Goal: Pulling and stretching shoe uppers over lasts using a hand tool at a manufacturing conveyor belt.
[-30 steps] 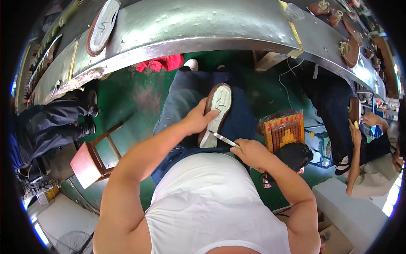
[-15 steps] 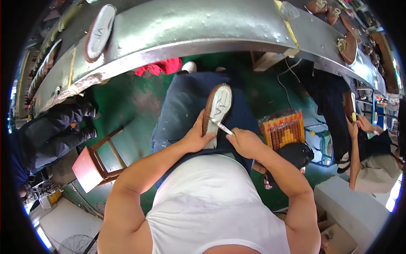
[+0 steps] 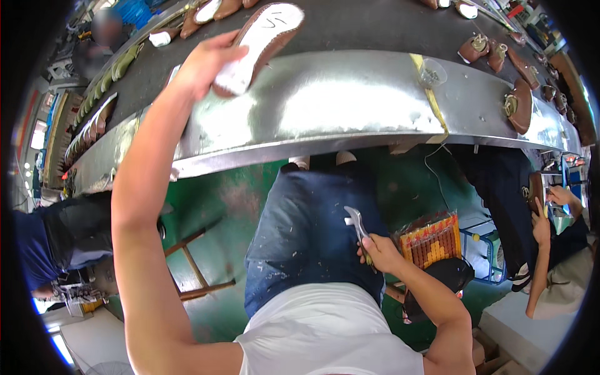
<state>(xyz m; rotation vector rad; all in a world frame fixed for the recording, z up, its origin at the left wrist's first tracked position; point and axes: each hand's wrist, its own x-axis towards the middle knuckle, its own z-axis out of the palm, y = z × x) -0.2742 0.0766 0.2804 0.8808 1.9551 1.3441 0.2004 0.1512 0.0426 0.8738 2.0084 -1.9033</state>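
Note:
My left hand (image 3: 203, 67) is closed round the heel end of a brown shoe (image 3: 273, 26), holding it up over the workbench. Its pale underside, with a dark drawn mark, faces me, and stitching runs round the edge. In my right hand (image 3: 382, 253), above my lap, is a pair of lasting pincers (image 3: 356, 219) with a curved metal head pointing away from me. The fingers wrap round its handles, which they partly hide. Behind my left forearm, only the pale edge of another sole (image 3: 173, 75) shows on the bench.
The metal-edged workbench (image 3: 300, 128) crosses in front of me, with a clear plastic cup (image 3: 432, 73) and brown shoes (image 3: 519, 105) at right. Rows of shoes (image 3: 94, 128) line the left. A wooden stool (image 3: 199, 265) stands at left. Another person's hands (image 3: 542, 222) hold a shoe at far right.
My left hand has lifted the shoe from my lap, forward and left over the bench. My right hand stays over my lap with the pincers, now away from the shoe. The view has tilted up.

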